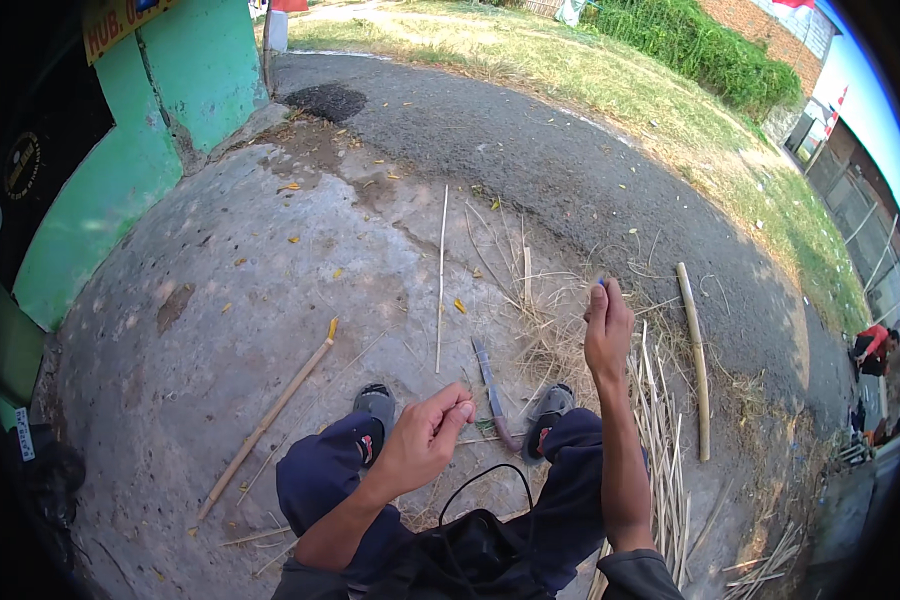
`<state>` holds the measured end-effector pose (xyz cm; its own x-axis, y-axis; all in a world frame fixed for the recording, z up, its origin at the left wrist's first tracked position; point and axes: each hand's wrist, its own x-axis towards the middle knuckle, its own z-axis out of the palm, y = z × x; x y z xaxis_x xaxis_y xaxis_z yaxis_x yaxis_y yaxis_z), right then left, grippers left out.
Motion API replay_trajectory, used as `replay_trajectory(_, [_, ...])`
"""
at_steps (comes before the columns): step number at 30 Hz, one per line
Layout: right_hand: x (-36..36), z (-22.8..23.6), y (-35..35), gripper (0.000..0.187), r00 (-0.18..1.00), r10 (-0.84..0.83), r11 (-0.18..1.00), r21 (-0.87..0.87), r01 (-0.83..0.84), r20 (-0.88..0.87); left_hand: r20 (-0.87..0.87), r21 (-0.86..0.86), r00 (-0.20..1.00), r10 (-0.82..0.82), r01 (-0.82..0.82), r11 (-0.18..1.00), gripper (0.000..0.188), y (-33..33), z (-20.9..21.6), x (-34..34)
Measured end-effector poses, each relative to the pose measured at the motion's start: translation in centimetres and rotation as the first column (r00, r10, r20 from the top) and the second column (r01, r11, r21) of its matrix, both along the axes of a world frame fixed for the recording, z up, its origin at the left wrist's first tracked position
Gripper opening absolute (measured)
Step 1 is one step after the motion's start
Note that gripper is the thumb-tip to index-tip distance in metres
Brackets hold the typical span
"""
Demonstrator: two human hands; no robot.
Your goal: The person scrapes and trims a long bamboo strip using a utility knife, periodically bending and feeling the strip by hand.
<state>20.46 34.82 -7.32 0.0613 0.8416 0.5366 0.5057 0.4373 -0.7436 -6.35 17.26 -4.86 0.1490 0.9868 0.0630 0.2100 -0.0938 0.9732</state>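
Knife (489, 385), stiff-looking, handle (510, 435) best gripped, lay two o'clock from left hand (426, 440), curled closed like right hand (608, 335), both contents unclear

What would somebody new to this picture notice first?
Probably the bright green wall at the upper left, a bold block of colour. Next, perhaps the person's two curled hands: the left hand low near the middle, the right hand higher and farther right. Then maybe the knife lying between the shoes, and the pale sticks strewn at the lower right.
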Motion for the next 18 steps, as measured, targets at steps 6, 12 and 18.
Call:
replay_trajectory(6, [10.2,-2.5,5.4,0.05,0.967,-0.249,0.938,-0.26,0.23,-0.045,-0.191,0.06,0.98,0.049,-0.038,0.998,0.017,0.5,-0.8,-1.0])
replay_trajectory(12, [7.3,-1.8,0.1,0.06,0.926,0.248,0.625,-0.777,0.072,0.285,-0.227,0.094,0.959,0.168,-0.15,0.984,0.018,1.4,-2.9,-0.8])
replay_trajectory(18, [0.1,-0.6,-2.7,0.043,0.946,0.245,0.895,-0.425,-0.136,0.213,-0.257,0.169,0.937,0.237,-0.198,0.966,0.019,2.0,-3.7,0.3])
